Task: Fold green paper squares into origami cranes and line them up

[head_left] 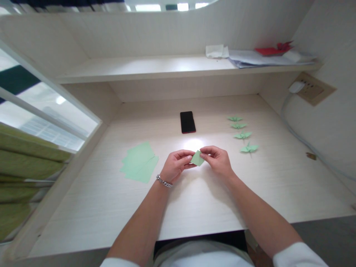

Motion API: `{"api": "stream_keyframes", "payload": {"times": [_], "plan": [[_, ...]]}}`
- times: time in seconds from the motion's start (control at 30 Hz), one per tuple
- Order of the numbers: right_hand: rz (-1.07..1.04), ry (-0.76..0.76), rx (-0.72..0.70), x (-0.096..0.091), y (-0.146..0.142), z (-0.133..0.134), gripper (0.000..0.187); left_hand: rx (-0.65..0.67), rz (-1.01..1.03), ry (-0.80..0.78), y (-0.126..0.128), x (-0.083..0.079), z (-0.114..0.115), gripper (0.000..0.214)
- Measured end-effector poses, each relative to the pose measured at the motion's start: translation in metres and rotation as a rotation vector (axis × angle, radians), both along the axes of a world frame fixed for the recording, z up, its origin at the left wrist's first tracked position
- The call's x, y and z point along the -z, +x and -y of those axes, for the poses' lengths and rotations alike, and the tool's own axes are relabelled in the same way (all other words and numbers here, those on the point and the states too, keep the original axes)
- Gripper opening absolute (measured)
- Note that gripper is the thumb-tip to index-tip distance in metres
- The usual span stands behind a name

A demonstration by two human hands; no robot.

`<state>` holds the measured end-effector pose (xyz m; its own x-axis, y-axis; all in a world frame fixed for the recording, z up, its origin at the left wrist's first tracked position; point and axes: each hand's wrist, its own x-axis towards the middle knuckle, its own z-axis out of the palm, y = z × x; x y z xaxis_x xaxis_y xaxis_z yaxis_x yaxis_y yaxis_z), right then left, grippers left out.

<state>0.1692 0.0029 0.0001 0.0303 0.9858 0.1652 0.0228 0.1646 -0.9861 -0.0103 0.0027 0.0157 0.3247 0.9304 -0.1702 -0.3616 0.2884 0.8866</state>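
Between my two hands is a small folded green paper (197,158), shaped like a diamond and raised a little above the desk. My left hand (179,163) pinches its left corner between thumb and fingers; a chain bracelet (164,181) circles that wrist. At the paper's upper right edge, the thumb and index finger of my right hand (218,159) grip it. To the left lies a fanned stack of green paper sheets (139,163). Several folded green paper cranes (249,148) stand in a column on the right.
A black phone (188,122) lies behind my hands on the desk (194,207). Above, a shelf (139,68) bears papers (250,59) and a red folded piece (268,51). On the right wall, a plug (296,87) sits in the socket, its cable (299,137) running down.
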Motion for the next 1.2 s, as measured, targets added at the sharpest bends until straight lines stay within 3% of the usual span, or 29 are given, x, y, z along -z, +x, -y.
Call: {"api": "stream_keyframes", "payload": {"times": [0.17, 0.5, 0.83, 1.2], "plan": [[0.048, 0.033, 0.009, -0.003, -0.002, 0.004, 0.018, -0.002, -0.058, 0.062, 0.001, 0.002, 0.001, 0.024], [0.141, 0.122, 0.023, -0.01, -0.005, 0.011, 0.014, -0.177, -0.34, 0.234, 0.009, 0.009, 0.001, 0.025], [0.145, 0.138, 0.024, -0.013, -0.006, 0.013, 0.013, -0.212, -0.434, 0.352, 0.009, 0.006, 0.002, 0.02], [0.184, 0.156, -0.008, -0.012, -0.005, 0.012, 0.011, -0.241, -0.459, 0.368, 0.012, 0.005, 0.003, 0.019]]}}
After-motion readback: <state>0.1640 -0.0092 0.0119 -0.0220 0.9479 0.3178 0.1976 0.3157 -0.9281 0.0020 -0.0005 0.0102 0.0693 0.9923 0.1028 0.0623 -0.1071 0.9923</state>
